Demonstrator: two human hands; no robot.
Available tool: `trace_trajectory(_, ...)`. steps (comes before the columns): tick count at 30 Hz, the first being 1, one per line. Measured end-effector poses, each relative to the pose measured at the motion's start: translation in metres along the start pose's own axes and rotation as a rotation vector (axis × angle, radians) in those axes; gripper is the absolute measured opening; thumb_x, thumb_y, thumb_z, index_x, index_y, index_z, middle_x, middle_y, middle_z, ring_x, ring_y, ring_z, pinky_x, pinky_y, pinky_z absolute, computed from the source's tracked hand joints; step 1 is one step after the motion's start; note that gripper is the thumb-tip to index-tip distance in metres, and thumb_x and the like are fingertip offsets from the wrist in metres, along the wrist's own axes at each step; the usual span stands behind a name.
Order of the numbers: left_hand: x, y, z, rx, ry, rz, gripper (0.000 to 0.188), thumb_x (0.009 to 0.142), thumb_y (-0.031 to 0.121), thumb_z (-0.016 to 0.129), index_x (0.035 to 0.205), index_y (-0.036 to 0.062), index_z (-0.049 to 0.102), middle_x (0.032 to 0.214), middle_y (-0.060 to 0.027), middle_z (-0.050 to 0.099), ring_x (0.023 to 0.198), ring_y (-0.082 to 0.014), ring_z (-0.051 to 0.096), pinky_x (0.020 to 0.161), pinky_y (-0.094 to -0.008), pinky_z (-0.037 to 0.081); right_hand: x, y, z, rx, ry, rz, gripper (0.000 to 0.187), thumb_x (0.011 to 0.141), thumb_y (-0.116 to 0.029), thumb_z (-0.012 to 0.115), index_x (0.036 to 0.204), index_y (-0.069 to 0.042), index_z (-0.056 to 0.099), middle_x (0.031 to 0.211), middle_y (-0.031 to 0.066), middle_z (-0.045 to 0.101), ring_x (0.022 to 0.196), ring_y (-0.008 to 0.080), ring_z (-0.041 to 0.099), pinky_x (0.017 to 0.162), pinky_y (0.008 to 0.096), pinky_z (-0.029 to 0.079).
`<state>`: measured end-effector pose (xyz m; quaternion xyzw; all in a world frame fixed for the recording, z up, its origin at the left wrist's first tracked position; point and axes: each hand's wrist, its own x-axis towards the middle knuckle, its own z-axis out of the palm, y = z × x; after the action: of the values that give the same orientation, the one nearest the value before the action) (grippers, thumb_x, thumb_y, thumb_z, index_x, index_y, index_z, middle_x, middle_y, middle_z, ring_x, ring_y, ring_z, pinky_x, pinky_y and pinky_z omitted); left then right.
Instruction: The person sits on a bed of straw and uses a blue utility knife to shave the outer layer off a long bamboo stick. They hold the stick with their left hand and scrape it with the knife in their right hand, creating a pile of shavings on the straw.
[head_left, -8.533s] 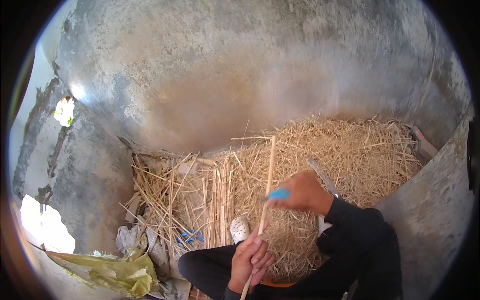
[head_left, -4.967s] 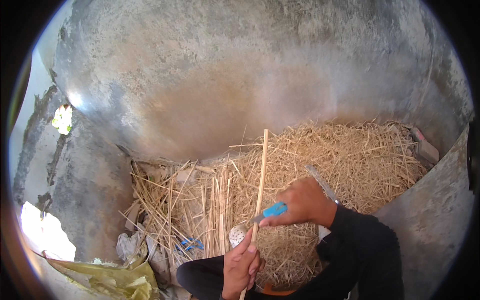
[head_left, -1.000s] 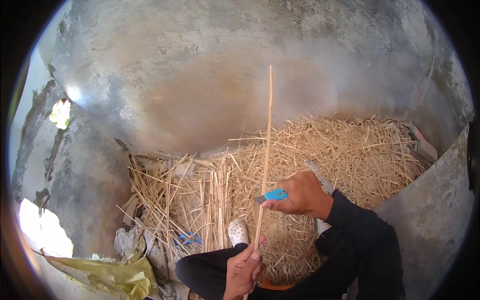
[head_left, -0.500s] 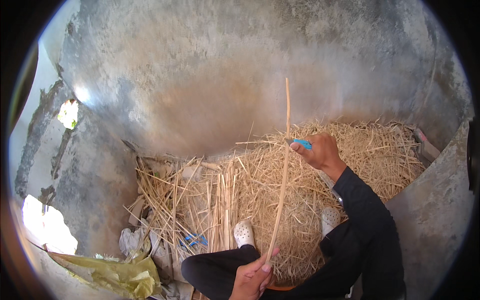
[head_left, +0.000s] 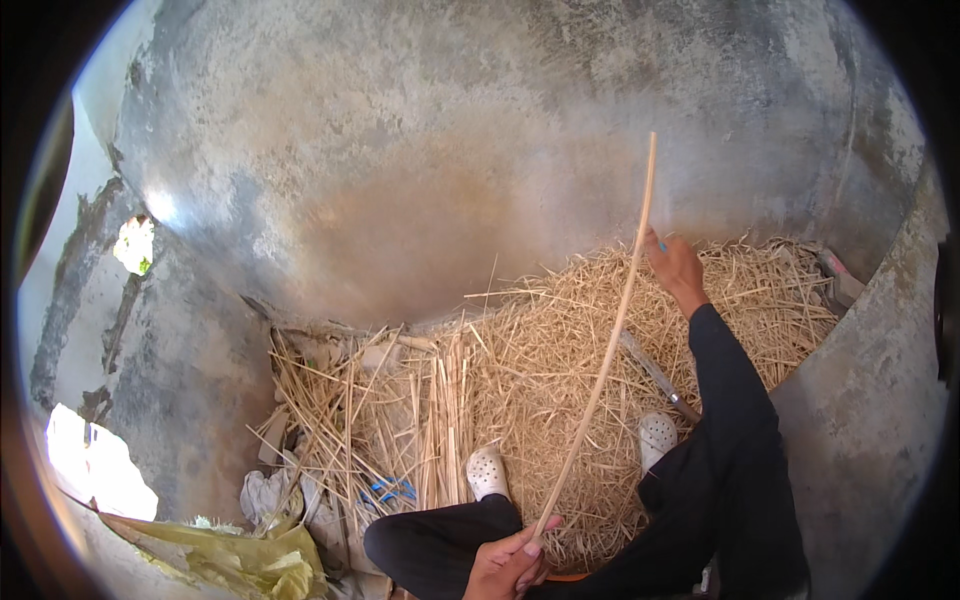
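Observation:
My left hand, low in the middle, is closed round the lower end of a long, thin, pale bamboo strip. The strip slants up to the right and bows slightly, its far tip in front of the grey wall. Beside its upper part is my right hand, closed on a small blue-handled knife. Only a bit of blue shows between the fingers; the blade is hidden. Beneath the strip lies a thick heap of pale shavings. A longer knife with a grey blade rests on the heap near my right forearm.
Several split strips lie bundled left of my feet, near loose sticks and a blue object. Yellowish plastic sheeting is at lower left. My feet wear pale clogs. A concrete wall curves behind; the left wall has holes.
My right hand has moved up and to the right along the bamboo strip, toward its far end. The strip's upper end has swung right. The longer knife on the heap shows more fully.

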<state>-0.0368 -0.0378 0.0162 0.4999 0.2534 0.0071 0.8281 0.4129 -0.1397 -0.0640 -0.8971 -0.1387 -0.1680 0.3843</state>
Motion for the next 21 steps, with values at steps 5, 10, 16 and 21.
trace_trajectory(5,0.02,0.01,-0.015,0.034,0.09,0.062,0.041,0.097,0.015,0.047,0.134,-0.0025,0.043,0.055,0.005,0.037,0.044,-0.0033,0.031,0.045,-0.0184,0.028,-0.035,-0.025,0.009,0.375,-0.4,-0.101,0.067,0.086,-0.068,0.042,0.056,-0.01,0.052,0.047,-0.0032,0.036,0.041,0.0108,0.034,0.041,0.0308,0.028)
trace_trajectory(10,0.05,0.014,-0.011,0.093,-0.051,0.054,0.043,0.099,0.015,0.043,0.139,-0.0007,0.037,0.057,0.004,0.038,0.046,-0.0027,0.033,0.045,-0.0172,0.031,-0.116,-0.121,-0.013,1.052,-0.762,-0.064,0.035,0.087,-0.038,0.065,0.069,-0.009,0.062,0.051,-0.0064,0.039,0.042,0.0048,0.032,0.04,0.0251,0.028)
trace_trajectory(16,0.036,0.01,-0.01,0.212,-0.047,-0.095,0.044,0.099,0.017,0.045,0.141,0.006,0.038,0.058,0.004,0.041,0.046,-0.0022,0.034,0.043,-0.0158,0.029,-0.071,-0.115,-0.013,1.29,-0.738,0.497,0.028,0.09,-0.034,0.062,0.08,-0.007,0.06,0.049,-0.0068,0.036,0.039,0.0049,0.032,0.037,0.0218,0.026)
trace_trajectory(21,0.037,0.0,-0.026,0.257,-0.037,-0.061,0.043,0.098,0.018,0.047,0.135,-0.0015,0.041,0.056,0.0025,0.04,0.043,-0.0037,0.034,0.038,-0.017,0.029,-0.045,-0.087,-0.008,1.345,-0.67,0.401,0.031,0.092,-0.036,0.058,0.083,-0.006,0.057,0.049,-0.006,0.035,0.037,0.0045,0.03,0.036,0.0216,0.027)
